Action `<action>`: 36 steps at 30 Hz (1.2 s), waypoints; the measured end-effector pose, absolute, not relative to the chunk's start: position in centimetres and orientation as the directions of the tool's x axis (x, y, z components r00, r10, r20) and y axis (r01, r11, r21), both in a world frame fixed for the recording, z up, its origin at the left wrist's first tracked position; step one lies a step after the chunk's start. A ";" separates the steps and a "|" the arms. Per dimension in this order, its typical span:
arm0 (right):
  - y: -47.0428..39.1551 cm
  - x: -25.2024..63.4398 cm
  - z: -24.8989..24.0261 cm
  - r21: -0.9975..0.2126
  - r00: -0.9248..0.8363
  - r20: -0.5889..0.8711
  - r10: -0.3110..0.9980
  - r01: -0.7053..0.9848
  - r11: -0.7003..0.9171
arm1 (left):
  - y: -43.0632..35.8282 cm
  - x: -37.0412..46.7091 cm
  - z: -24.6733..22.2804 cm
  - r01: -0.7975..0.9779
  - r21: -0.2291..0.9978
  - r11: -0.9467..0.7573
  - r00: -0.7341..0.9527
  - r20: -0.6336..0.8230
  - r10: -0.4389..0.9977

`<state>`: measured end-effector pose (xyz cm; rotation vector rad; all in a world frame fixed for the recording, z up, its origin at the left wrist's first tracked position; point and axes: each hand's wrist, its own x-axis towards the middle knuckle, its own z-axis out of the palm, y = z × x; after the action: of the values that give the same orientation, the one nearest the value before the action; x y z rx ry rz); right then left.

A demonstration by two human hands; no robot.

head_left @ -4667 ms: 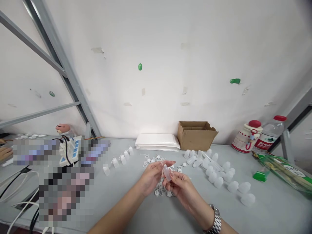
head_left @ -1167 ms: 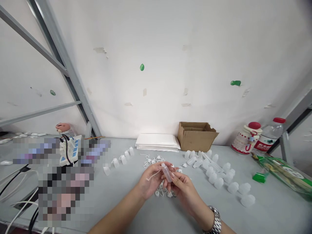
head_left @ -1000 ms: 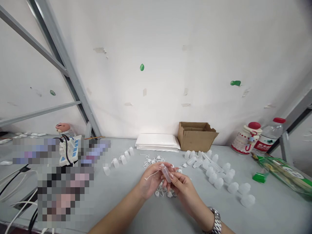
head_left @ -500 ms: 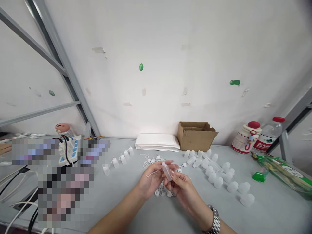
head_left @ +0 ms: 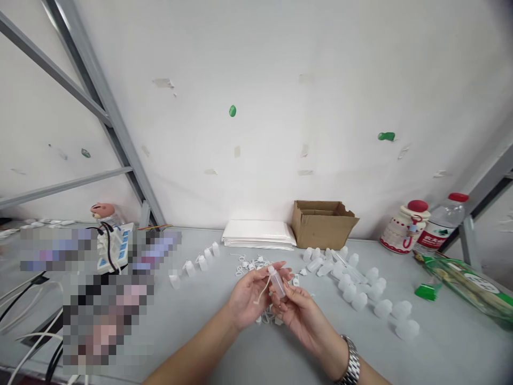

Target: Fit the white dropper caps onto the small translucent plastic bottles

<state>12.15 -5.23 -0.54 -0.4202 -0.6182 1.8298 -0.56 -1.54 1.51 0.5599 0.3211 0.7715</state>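
Observation:
A small translucent plastic bottle (head_left: pixel 278 283) is between my two hands, tilted, its narrow top toward the upper left. My right hand (head_left: pixel 300 310) grips its lower part between thumb and fingers. My left hand (head_left: pixel 249 299) is closed about the top end, with some fingers reaching behind the bottle. A thin white strap (head_left: pixel 262 293) hangs from that end across my left palm. Whether a cap sits on the neck is hard to make out. Below and behind my hands lies a pile of white caps with looped straps (head_left: pixel 256 263), partly hidden.
Several loose translucent bottles (head_left: pixel 359 301) lie to the right. A row of several white-topped bottles (head_left: pixel 202 262) stands left. Behind are white envelopes (head_left: pixel 258 232) and a cardboard box (head_left: pixel 325 230). A power strip (head_left: pixel 114 248) with cables is at left; a red-capped water bottle (head_left: pixel 441 224) at right.
The strap has swung from pointing left to hanging down over my left palm. The bottle has shifted slightly to the right and turned a little in my fingers.

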 end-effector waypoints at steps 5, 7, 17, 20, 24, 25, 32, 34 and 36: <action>-5.1 12.3 -0.8 -0.574 -0.365 0.019 0.931 -0.766 -0.289 | -1.6 -0.6 1.6 -0.575 0.534 0.619 0.699 -0.072 0.711; -5.0 12.3 -0.9 -0.567 -0.380 0.021 0.925 -0.766 -0.302 | -1.6 -0.6 1.6 -0.567 0.532 0.629 0.710 -0.073 0.701; -5.1 12.4 -1.2 -0.567 -0.406 0.004 0.914 -0.753 -0.333 | -1.6 -0.7 1.3 -0.555 0.517 0.652 0.733 -0.065 0.677; -5.1 12.4 -1.2 -0.569 -0.414 0.016 0.910 -0.752 -0.332 | -1.8 -0.6 1.6 -0.559 0.543 0.626 0.724 -0.047 0.688; -5.2 12.3 -0.9 -0.558 -0.414 0.042 0.909 -0.765 -0.322 | -2.1 -0.6 1.9 -0.563 0.656 0.503 0.687 0.033 0.726; -5.3 12.3 -0.8 -0.559 -0.415 0.043 0.909 -0.764 -0.323 | -2.2 -0.6 2.0 -0.556 0.687 0.468 0.679 0.051 0.732; -5.7 12.3 0.1 -0.659 -0.401 0.072 0.913 -0.707 -0.258 | -2.3 -0.8 2.4 -0.496 0.818 0.292 0.622 0.100 0.777; -5.8 12.2 0.2 -0.705 -0.377 0.080 0.923 -0.676 -0.215 | -2.4 -0.7 2.2 -0.483 0.831 0.274 0.595 0.082 0.799; -5.8 12.3 0.4 -0.758 -0.345 0.070 0.936 -0.628 -0.175 | -2.4 -0.6 2.1 -0.472 0.839 0.269 0.567 0.056 0.822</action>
<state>12.27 -5.84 0.41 -0.5080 -0.8621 1.7571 -0.56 -2.41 2.07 0.9433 0.4350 0.9098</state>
